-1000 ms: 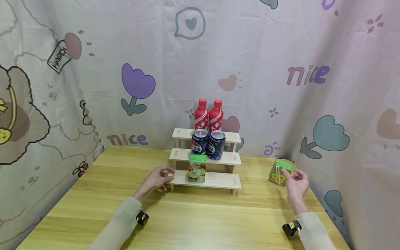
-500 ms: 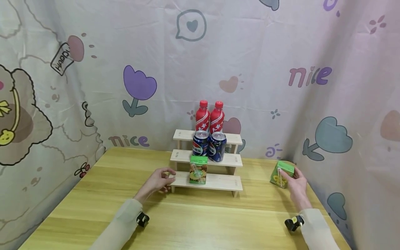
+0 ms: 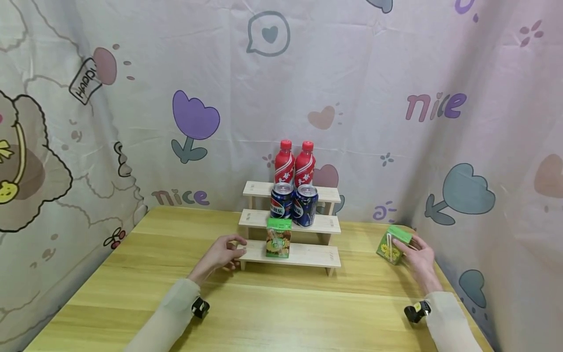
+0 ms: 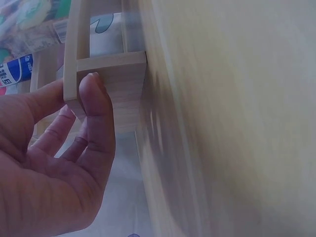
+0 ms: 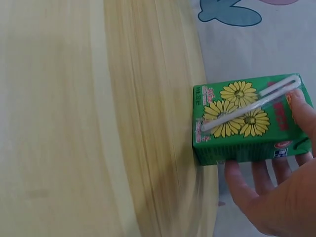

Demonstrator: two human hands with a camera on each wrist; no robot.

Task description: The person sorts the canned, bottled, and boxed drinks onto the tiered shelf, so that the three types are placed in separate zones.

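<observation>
A green drink carton (image 3: 391,247) with yellow flowers and a white straw is at the table's right side. My right hand (image 3: 420,259) grips it, thumb on the straw face and fingers round the other side, as the right wrist view shows. The carton leans slightly; I cannot tell whether its base touches the table. With thumb and fingertips my left hand (image 4: 64,143) pinches the left end of the lowest board of a three-step wooden shelf (image 3: 312,254). A second green carton (image 3: 278,239) stands on that board.
Two dark blue cans (image 3: 304,208) stand on the middle step. Two red bottles (image 3: 285,164) are on the top step behind them. The wooden table (image 3: 281,313) ends at a patterned cloth (image 3: 365,63) at the back and sides.
My right hand has closed round the carton, which has tilted a little. The left hand keeps its place on the shelf's edge.
</observation>
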